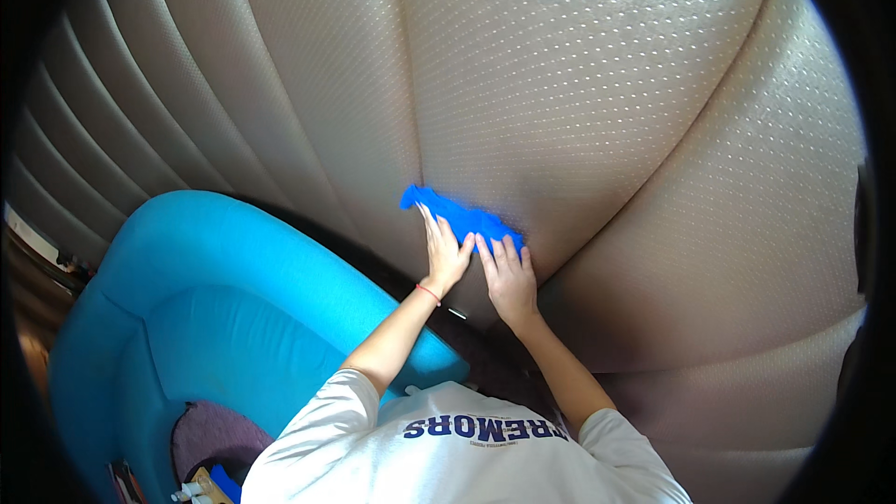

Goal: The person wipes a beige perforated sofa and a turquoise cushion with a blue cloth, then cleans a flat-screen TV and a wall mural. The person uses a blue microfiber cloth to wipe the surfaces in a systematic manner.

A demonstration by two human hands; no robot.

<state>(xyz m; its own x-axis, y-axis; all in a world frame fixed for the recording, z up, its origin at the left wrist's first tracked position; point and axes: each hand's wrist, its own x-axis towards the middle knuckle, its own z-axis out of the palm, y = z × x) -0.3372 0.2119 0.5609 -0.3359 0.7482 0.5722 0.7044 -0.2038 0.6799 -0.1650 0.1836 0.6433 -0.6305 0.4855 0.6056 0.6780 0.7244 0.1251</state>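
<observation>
A bright blue cloth [465,213] lies spread and slightly rumpled against a padded, dimpled beige wall panel [560,119]. My left hand [445,255] presses on the cloth's left part, fingers stretched up along it; a thin red cord circles that wrist. Close beside it, my right hand [509,280] holds the lower right end of the cloth flat with spread fingertips. The two thumbs nearly meet at the cloth's lower edge. Beneath both hands, part of the cloth and panel is hidden. A dark vertical seam [418,126] runs down to the cloth's upper left.
A curved turquoise sofa [259,245] stands at left, its back close to the panelled wall. At lower left are a purple round surface [213,434], white bottles [190,490] and another blue cloth [225,483]. A small pale strip [457,313] shows below my hands.
</observation>
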